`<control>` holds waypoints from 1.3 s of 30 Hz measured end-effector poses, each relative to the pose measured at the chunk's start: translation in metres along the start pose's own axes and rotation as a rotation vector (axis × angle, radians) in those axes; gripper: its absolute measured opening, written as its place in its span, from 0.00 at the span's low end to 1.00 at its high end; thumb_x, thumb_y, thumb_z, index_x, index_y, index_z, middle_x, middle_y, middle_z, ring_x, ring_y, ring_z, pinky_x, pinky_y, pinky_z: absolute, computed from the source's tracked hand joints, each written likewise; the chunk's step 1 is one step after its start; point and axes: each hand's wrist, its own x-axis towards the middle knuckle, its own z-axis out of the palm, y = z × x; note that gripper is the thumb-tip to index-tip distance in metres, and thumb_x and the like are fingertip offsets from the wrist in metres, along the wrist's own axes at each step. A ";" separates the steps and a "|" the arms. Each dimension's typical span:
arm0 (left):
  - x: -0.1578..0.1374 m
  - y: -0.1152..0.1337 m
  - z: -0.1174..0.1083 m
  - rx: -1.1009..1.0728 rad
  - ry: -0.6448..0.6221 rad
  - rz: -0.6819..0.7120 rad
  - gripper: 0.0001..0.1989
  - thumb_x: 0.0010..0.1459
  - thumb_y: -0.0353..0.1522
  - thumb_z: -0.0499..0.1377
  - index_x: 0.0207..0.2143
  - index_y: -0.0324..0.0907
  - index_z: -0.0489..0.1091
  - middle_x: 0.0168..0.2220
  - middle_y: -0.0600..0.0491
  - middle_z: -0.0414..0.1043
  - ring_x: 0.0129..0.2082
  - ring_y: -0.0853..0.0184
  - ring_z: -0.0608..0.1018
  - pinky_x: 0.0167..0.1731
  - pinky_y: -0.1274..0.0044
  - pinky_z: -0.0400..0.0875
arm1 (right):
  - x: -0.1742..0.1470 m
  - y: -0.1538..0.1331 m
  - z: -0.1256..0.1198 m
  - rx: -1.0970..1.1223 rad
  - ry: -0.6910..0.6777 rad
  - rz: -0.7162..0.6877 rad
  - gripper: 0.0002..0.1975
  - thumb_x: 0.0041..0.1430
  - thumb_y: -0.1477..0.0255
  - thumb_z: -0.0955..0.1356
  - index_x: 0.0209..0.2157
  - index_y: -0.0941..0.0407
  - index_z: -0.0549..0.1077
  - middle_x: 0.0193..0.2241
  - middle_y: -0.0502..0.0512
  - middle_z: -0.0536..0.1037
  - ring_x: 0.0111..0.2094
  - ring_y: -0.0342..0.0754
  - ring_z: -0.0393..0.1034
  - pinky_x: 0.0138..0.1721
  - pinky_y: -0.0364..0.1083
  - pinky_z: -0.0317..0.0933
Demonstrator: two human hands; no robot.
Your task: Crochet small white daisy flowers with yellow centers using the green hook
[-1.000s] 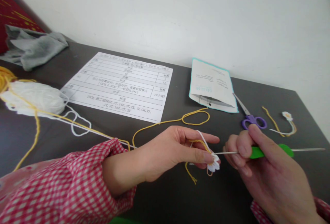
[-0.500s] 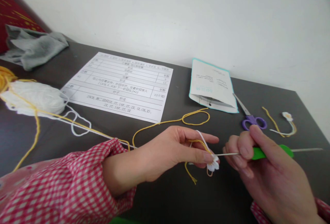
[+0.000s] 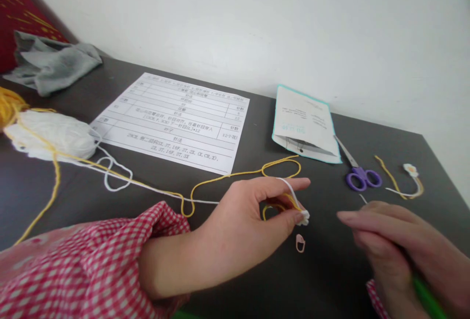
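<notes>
Hook (image 3: 427, 293) has withdrawn from the white flower (image 3: 304, 218). Left hand (image 3: 253, 217) pinches the flower; right hand (image 3: 406, 243), to its right, grips the hook.

Soft light brightened the far wall (image 3: 220, 20); the near tabletop (image 3: 330, 280) lay dim, the printed sheet (image 3: 172, 123) looked smeared, the right hand (image 3: 400, 245) blurred.
</notes>
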 end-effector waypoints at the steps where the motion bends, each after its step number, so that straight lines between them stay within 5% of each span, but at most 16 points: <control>1: -0.001 0.000 0.000 0.036 -0.006 0.021 0.17 0.57 0.32 0.64 0.50 0.42 0.78 0.36 0.53 0.83 0.36 0.67 0.80 0.44 0.76 0.72 | 0.000 -0.001 0.002 -0.114 -0.022 -0.104 0.12 0.62 0.68 0.70 0.47 0.41 0.77 0.36 0.50 0.79 0.34 0.51 0.73 0.38 0.49 0.64; 4: -0.003 -0.004 0.000 0.112 -0.022 0.090 0.17 0.59 0.31 0.62 0.52 0.42 0.77 0.42 0.52 0.83 0.43 0.66 0.80 0.48 0.77 0.71 | 0.008 -0.004 0.009 -0.258 -0.091 -0.300 0.11 0.64 0.70 0.68 0.47 0.44 0.73 0.25 0.49 0.76 0.23 0.49 0.71 0.26 0.48 0.63; 12: -0.007 -0.014 -0.001 0.255 -0.031 0.234 0.09 0.61 0.27 0.59 0.36 0.45 0.79 0.54 0.56 0.79 0.48 0.70 0.79 0.50 0.81 0.69 | 0.028 -0.024 0.017 -0.257 -0.087 -0.435 0.06 0.60 0.75 0.68 0.37 0.49 0.73 0.20 0.49 0.78 0.17 0.44 0.73 0.20 0.42 0.65; 18: -0.007 -0.016 -0.001 0.304 -0.037 0.251 0.08 0.62 0.28 0.59 0.34 0.44 0.79 0.52 0.53 0.80 0.51 0.67 0.79 0.50 0.79 0.70 | 0.026 -0.019 0.020 -0.255 -0.138 -0.431 0.07 0.60 0.76 0.66 0.37 0.50 0.71 0.17 0.49 0.76 0.15 0.43 0.71 0.18 0.42 0.63; 27: -0.007 -0.013 -0.001 0.397 -0.086 0.243 0.11 0.62 0.28 0.58 0.43 0.42 0.79 0.47 0.50 0.82 0.40 0.67 0.80 0.44 0.78 0.72 | 0.025 -0.019 0.027 -0.262 -0.168 -0.417 0.08 0.56 0.78 0.66 0.32 0.50 0.69 0.15 0.45 0.69 0.12 0.42 0.63 0.15 0.43 0.56; 39: -0.005 -0.014 0.003 0.244 -0.095 0.145 0.06 0.59 0.28 0.60 0.30 0.44 0.76 0.40 0.54 0.81 0.39 0.69 0.79 0.46 0.78 0.70 | 0.025 -0.021 0.028 -0.239 -0.215 -0.301 0.09 0.52 0.80 0.63 0.28 0.49 0.62 0.14 0.41 0.67 0.11 0.39 0.63 0.15 0.38 0.55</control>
